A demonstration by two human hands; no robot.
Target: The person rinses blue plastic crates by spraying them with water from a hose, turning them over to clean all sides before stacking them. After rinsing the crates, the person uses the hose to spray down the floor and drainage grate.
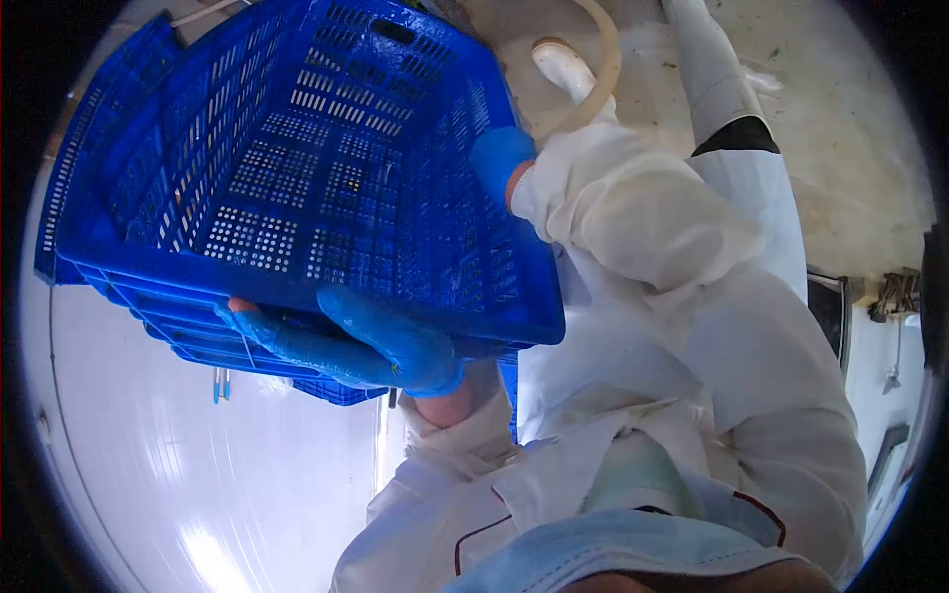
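A large blue perforated plastic crate (336,272) is tilted so that its inside shows, with wet-looking walls and small yellow bits on its mesh floor. My left hand (381,346), in a blue glove, grips the crate's near edge, its thumb apart from the fingers; one fingertip shows bare through the glove. My right hand (501,163), also blue-gloved, holds the crate's right side, with its fingers mostly hidden. Ribbed rims below the near edge suggest that more crates are nested with it.
Another blue crate (74,168) shows at the far left. A pale hose (608,59) curves over the wet floor (840,168) near a white boot (565,67). White walls and dark-framed fixtures stand along the sides.
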